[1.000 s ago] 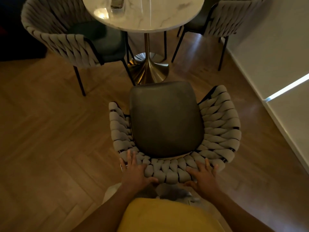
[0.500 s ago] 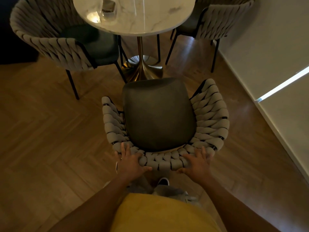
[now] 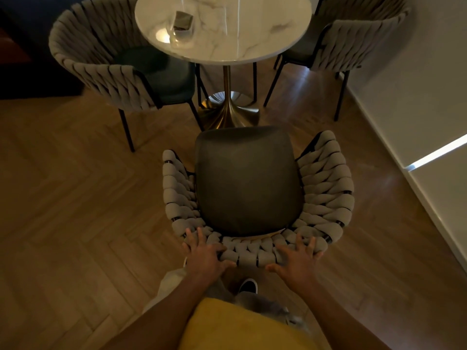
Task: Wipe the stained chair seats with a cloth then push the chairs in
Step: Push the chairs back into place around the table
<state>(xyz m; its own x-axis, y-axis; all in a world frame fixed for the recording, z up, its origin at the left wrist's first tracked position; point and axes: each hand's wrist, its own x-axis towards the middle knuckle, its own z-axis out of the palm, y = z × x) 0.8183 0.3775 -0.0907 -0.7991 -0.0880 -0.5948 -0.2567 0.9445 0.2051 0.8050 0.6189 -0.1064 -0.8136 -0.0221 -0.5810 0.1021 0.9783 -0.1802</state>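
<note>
On marble table [image 3: 252, 29]: glass holder [image 3: 182, 27], contents unclear.

Open floor [image 3: 75, 223] left of the near chair [image 3: 247, 180], table pedestal [image 3: 227, 107] directly ahead, wall [image 3: 417, 109] close right.

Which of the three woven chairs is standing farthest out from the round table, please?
The near chair, whose woven back both hands press. The left chair and right chair already have their seats tucked under the marble tabletop.
</note>
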